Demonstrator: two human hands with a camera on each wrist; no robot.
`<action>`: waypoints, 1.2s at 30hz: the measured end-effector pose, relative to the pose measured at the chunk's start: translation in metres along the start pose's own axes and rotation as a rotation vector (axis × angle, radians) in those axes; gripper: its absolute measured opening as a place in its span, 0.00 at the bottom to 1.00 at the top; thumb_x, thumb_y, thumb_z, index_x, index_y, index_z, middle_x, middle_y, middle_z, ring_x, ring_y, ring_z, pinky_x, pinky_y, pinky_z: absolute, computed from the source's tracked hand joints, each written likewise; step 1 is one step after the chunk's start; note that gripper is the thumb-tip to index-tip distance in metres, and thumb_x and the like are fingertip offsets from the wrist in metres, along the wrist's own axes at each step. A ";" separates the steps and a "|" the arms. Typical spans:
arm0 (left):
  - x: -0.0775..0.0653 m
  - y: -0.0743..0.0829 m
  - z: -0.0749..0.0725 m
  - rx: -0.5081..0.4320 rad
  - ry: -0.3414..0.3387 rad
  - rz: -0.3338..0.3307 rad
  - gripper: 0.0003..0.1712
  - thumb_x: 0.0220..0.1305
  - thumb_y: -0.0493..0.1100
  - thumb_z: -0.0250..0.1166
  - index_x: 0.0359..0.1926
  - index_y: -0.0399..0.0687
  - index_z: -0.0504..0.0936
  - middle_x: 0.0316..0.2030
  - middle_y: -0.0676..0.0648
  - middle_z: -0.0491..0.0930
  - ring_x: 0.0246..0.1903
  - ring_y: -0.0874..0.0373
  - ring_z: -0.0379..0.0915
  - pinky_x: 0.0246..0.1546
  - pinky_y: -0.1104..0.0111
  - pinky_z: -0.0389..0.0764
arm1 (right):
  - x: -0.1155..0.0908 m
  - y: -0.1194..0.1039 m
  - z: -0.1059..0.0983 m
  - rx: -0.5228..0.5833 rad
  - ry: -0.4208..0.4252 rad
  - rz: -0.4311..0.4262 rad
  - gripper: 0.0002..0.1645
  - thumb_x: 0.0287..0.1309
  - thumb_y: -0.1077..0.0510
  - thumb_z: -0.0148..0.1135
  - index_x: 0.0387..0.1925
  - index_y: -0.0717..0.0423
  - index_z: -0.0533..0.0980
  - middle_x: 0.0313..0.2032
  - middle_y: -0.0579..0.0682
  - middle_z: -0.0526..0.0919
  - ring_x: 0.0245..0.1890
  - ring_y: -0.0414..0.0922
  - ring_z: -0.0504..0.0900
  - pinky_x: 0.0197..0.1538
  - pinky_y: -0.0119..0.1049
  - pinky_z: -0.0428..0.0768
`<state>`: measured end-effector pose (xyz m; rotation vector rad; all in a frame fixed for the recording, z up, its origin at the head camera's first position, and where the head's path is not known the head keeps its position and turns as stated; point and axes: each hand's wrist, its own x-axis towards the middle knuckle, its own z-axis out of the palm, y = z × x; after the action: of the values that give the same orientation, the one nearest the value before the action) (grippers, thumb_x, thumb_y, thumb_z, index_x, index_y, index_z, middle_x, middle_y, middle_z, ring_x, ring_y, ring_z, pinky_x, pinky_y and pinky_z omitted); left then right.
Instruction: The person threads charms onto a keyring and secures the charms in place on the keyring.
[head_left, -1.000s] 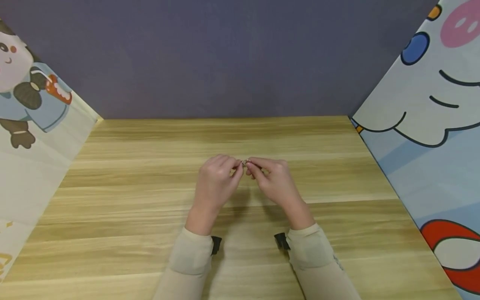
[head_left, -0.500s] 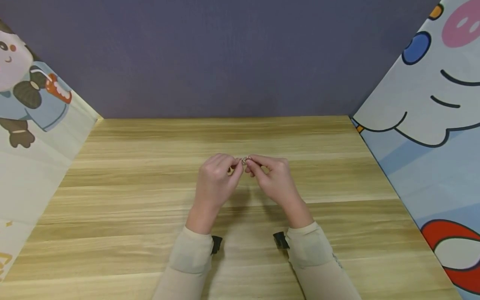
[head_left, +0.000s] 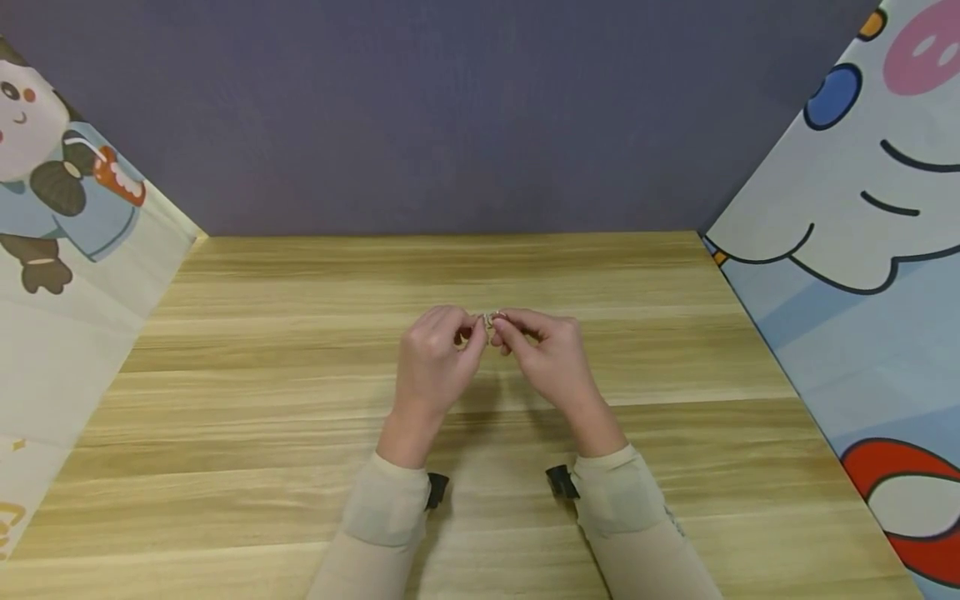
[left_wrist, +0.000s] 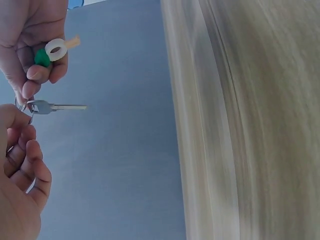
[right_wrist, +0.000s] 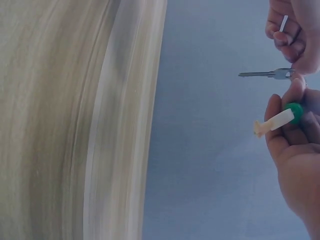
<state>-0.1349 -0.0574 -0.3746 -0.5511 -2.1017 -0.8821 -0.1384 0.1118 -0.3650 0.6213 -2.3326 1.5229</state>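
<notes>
Both hands meet above the middle of the wooden tabletop point(head_left: 300, 467), held clear of its surface. The left hand point(head_left: 433, 367) pinches a thin metal key ring point(left_wrist: 24, 106) between thumb and forefinger; the right hand point(head_left: 551, 360) pinches the same ring from the other side. A silver key point(left_wrist: 57, 107) hangs on the ring between the two sets of fingertips, its blade pointing away from the hands towards the purple back wall point(head_left: 450, 117). The right hand also tucks a small charm against its palm with the lower fingers: a green bead point(right_wrist: 295, 111) with a white ring-shaped piece point(left_wrist: 56, 49) and a pale tab point(right_wrist: 270, 124).

Judged from this grip, the work in hand is moving a piece along the coil of the key ring. It would go best with one hand keeping the ring steady while the other's nail parts the coil, the piece then being turned round the wire in short steps. The charm looks likely to slip if the lower fingers relax.

No box, tray or other container shows in any view. Printed cartoon panels point(head_left: 862, 208) stand at both sides of the tabletop. Beige sleeves point(head_left: 622, 500) cover both wrists.
</notes>
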 end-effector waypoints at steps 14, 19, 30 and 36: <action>-0.002 0.002 0.003 -0.060 0.030 -0.059 0.08 0.62 0.29 0.70 0.27 0.38 0.83 0.22 0.43 0.84 0.21 0.53 0.79 0.23 0.67 0.82 | -0.002 -0.001 -0.001 0.134 -0.035 0.234 0.09 0.72 0.61 0.68 0.46 0.62 0.89 0.31 0.58 0.92 0.26 0.40 0.87 0.31 0.29 0.82; -0.003 0.002 0.003 -0.103 0.022 -0.100 0.08 0.64 0.30 0.70 0.27 0.38 0.83 0.22 0.43 0.84 0.21 0.51 0.78 0.24 0.67 0.80 | -0.002 -0.001 0.000 0.159 -0.031 0.252 0.09 0.71 0.62 0.68 0.46 0.63 0.89 0.31 0.60 0.92 0.26 0.40 0.87 0.32 0.33 0.85; -0.002 0.000 -0.004 -0.099 -0.150 -0.091 0.03 0.70 0.36 0.69 0.39 0.40 0.86 0.30 0.44 0.85 0.27 0.50 0.78 0.27 0.67 0.77 | -0.003 0.003 -0.003 0.027 0.024 0.016 0.08 0.71 0.65 0.67 0.44 0.66 0.89 0.30 0.58 0.91 0.26 0.46 0.86 0.37 0.34 0.87; 0.001 0.001 -0.009 -0.095 -0.170 -0.027 0.05 0.72 0.37 0.68 0.41 0.39 0.89 0.34 0.44 0.88 0.32 0.53 0.82 0.32 0.66 0.84 | -0.002 0.004 -0.008 -0.193 0.038 -0.242 0.07 0.69 0.68 0.68 0.44 0.67 0.89 0.31 0.57 0.92 0.25 0.44 0.87 0.31 0.34 0.86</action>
<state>-0.1306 -0.0636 -0.3690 -0.6692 -2.2329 -0.9843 -0.1383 0.1206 -0.3659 0.7837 -2.2454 1.1783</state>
